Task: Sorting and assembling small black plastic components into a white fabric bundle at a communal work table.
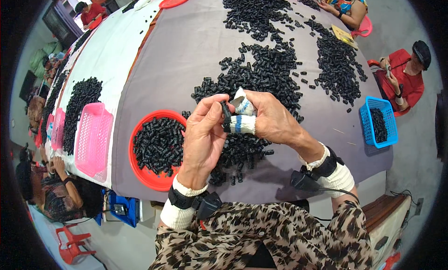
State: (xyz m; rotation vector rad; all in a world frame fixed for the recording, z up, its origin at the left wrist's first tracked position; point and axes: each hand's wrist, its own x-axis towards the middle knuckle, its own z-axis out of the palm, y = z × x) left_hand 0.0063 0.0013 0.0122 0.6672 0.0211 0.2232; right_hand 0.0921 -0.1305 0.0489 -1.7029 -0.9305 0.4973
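My left hand [204,137] is closed, pinching a small black cylindrical part [226,115] between thumb and fingertips. Close against it is my right hand [275,118], its fingers curled in. White cloth finger covers [245,124] with blue marks wrap its thumb and forefinger. What the right fingertips grip at the black part is too small to make out. Below and behind both hands spreads a large pile of similar black parts [261,76]. Beside my left hand stands a round red tray [135,169] filled with more of them.
A grey cloth covers the table [163,64]. Pink baskets [93,139] stand to the left, next to another black pile [81,99]. At the right edge sits a blue basket [392,125] holding black parts. Several people work around the table, including a person in red [406,76].
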